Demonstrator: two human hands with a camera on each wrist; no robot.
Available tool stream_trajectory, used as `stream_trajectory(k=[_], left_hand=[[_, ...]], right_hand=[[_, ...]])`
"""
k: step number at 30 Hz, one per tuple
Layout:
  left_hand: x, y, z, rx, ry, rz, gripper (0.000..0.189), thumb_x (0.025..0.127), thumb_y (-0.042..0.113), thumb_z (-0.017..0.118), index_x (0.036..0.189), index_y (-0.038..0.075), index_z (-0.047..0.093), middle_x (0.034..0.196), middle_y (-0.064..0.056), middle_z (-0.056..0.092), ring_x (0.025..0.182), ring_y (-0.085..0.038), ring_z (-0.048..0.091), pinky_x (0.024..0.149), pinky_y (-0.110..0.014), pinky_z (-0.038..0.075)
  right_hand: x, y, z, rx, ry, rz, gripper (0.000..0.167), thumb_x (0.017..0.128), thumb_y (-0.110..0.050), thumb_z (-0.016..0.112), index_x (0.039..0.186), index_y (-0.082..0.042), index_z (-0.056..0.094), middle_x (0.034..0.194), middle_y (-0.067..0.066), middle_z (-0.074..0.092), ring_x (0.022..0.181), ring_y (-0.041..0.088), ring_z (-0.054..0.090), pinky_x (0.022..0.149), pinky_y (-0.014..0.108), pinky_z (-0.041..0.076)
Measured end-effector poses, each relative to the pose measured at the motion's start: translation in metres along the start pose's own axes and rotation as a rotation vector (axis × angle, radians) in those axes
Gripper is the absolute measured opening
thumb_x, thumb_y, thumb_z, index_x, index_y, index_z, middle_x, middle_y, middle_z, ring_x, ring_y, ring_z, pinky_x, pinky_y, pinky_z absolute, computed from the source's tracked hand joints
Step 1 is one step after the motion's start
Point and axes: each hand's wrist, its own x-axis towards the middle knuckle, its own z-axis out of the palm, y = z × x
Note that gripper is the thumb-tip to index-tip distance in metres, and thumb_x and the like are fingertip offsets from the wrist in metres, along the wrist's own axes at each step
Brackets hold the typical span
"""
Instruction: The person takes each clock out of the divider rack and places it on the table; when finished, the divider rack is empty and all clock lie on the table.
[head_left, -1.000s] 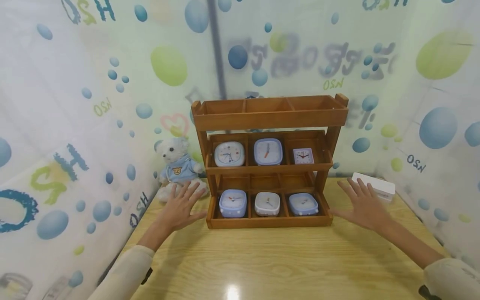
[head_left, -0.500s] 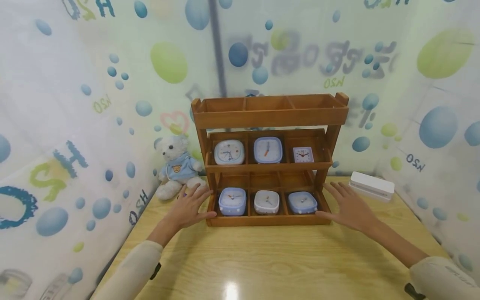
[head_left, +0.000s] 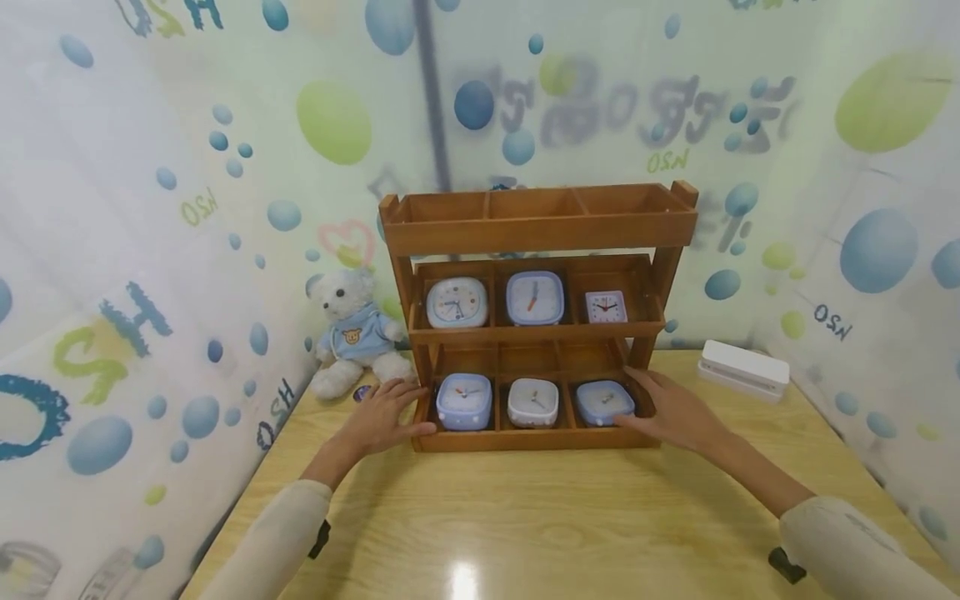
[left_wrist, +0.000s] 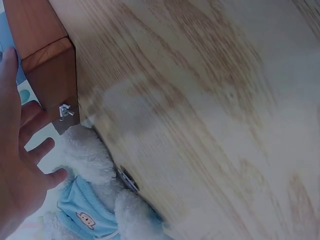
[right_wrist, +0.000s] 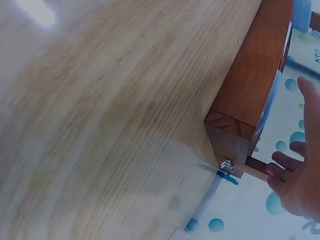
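A brown wooden three-tier shelf (head_left: 536,237) stands on the table. Its bottom tier holds a blue clock (head_left: 464,402), a white clock (head_left: 533,403) and another blue clock (head_left: 595,408). A round-cornered clock (head_left: 457,302), a blue-rimmed clock (head_left: 535,298) and a small square clock (head_left: 606,307) sit in the middle tier. My left hand (head_left: 378,423) is at the shelf's lower left end, fingers spread and slightly bent; contact is unclear. At the lower right end, my right hand (head_left: 678,417) has its thumb before the right blue clock, fingers loosely bent beside the upright. Neither hand visibly holds anything.
A white teddy bear (head_left: 352,333) in a blue top sits left of the shelf, a small dark disc (head_left: 362,392) by its leg. At the back right lies a white box (head_left: 744,369). The wooden table (head_left: 525,517) extends in front, with patterned curtains around.
Both hands have moved inward toward the shelf's lower ends, the right one farther. Their fingers are less spread than before. The shelf and clocks have stayed in place.
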Motion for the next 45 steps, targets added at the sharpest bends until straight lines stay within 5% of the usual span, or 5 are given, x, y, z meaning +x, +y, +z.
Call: stream_trajectory(k=[14,20,35,45], left_hand=[[0.01,0.001,0.0,-0.097,-0.011,0.012,0.083,0.085,0.064,0.076,0.139,0.003,0.066,0.15,-0.021,0.054,0.142,-0.045,0.044,0.115,-0.064,0.035],[0.009,-0.002,0.0,-0.136,-0.01,-0.007,0.083,0.083,0.063,0.079,0.138,0.002,0.067,0.149,-0.021,0.055,0.141,-0.046,0.044,0.114,-0.063,0.037],[0.005,-0.005,0.0,-0.175,-0.005,-0.019,0.081,0.084,0.056,0.082,0.138,-0.001,0.066,0.149,-0.024,0.054,0.139,-0.049,0.044,0.111,-0.066,0.038],[0.004,-0.004,0.0,-0.172,-0.015,-0.029,0.082,0.084,0.058,0.081,0.14,0.001,0.064,0.151,-0.023,0.052,0.141,-0.048,0.043,0.113,-0.065,0.038]], right_hand=[[0.026,0.013,0.008,0.12,-0.139,-0.18,0.084,0.087,-0.05,0.082,0.146,0.002,0.055,0.143,0.025,0.058,0.129,0.044,0.058,0.104,0.06,0.048],[0.038,0.014,0.009,0.203,-0.263,-0.229,0.081,0.091,-0.04,0.082,0.147,0.008,0.051,0.144,0.027,0.057,0.131,0.046,0.056,0.105,0.061,0.046],[0.055,0.007,0.002,0.136,-0.405,-0.253,0.088,0.084,-0.037,0.087,0.144,0.016,0.048,0.145,0.038,0.05,0.134,0.057,0.047,0.111,0.066,0.038],[0.06,0.004,0.012,0.009,-0.367,-0.19,0.094,0.08,-0.055,0.083,0.144,0.008,0.054,0.14,0.033,0.056,0.129,0.053,0.052,0.105,0.066,0.043]])
